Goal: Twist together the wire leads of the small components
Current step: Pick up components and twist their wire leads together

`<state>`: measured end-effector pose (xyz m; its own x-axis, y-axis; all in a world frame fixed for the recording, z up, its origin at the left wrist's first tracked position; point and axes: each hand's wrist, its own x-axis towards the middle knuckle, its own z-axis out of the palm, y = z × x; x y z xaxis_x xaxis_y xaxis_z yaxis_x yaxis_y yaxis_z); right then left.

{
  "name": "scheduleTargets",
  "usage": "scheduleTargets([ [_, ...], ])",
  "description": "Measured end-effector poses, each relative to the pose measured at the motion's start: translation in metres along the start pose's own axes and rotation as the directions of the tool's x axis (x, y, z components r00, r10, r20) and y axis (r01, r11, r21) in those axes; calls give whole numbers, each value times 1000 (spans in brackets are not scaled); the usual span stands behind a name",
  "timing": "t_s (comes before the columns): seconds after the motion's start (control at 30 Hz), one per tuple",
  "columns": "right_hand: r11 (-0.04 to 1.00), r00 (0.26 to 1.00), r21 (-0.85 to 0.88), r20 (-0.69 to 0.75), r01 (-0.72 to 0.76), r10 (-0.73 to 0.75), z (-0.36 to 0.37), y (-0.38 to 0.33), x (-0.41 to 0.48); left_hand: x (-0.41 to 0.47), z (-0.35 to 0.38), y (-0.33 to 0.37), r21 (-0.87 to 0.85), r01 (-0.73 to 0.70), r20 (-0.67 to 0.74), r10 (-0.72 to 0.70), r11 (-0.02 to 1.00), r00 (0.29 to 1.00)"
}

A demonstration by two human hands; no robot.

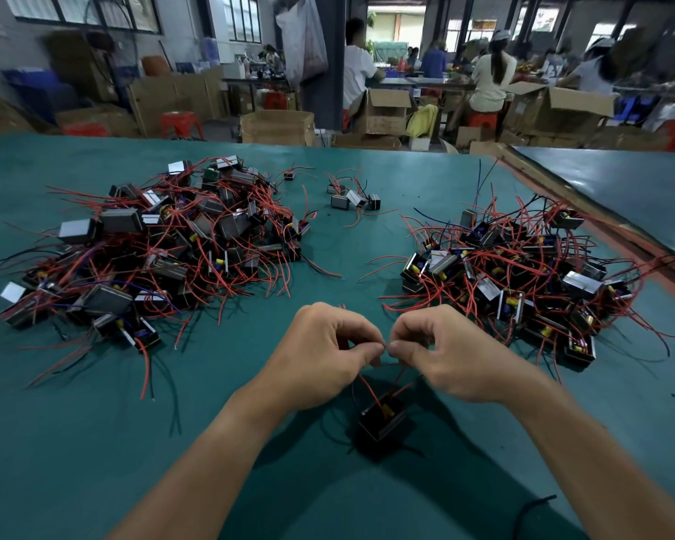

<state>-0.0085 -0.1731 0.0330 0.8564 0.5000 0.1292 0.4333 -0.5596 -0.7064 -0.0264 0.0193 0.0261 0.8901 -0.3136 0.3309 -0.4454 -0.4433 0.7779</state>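
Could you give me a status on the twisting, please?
Left hand and right hand pinch the red leads. Component sits below on the table. Left pile and right pile clear of the work.

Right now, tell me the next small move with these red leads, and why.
Probably roll the pinched ends round each other to twist them: the left hand and right hand each pinch the thin red wire leads, tips meeting, which run down to the small black boxy component on the green table.

Left grip (324,356) and right grip (456,360) meet thumb-tip to thumb-tip, fingers curled, both pinching.
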Motion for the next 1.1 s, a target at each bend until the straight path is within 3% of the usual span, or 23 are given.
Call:
scheduleTargets([
  [0.27, 1000, 1000, -22, -27, 11, -12, 1, -3, -2, 0, 0, -1, 68, -13, 0, 13, 998, 1000],
  [0.4, 999, 965, -35, -261, 14, -23, 9, -5, 1, 3, -3, -6, 91, 55, -101, -46, 994, 994],
  [0.5, 999, 910, 23, -412, 46, -33, 8, -10, 1, 7, -9, -12, -25, 196, -233, -197, 980, 952],
  [0.6, 994, 965, 81, -255, 75, -52, 11, -17, -4, 9, -10, -10, -160, 242, -245, -276, 957, 930],
  [0.67, 997, 988, 2, -135, 71, -70, 23, -20, -7, 9, -7, -7, -217, 229, -228, -278, 949, 933],
  [0.73, 992, 986, -89, -127, 93, -104, 34, -21, -7, 10, -5, -6, -239, 220, -217, -273, 946, 937],
  [0.83, 991, 980, -79, -160, 111, -122, 33, -17, -5, 11, -5, -6, -283, 239, -218, -305, 929, 927],
  [0.97, 987, 997, -139, 6, 75, -75, 26, -14, -5, 10, -5, -4, -304, 256, -221, -330, 917, 918],
  [1.1, 989, 996, -142, -73, 39, -49, 23, -8, -3, 10, -6, -2, -323, 279, -219, -358, 904, 908],
])
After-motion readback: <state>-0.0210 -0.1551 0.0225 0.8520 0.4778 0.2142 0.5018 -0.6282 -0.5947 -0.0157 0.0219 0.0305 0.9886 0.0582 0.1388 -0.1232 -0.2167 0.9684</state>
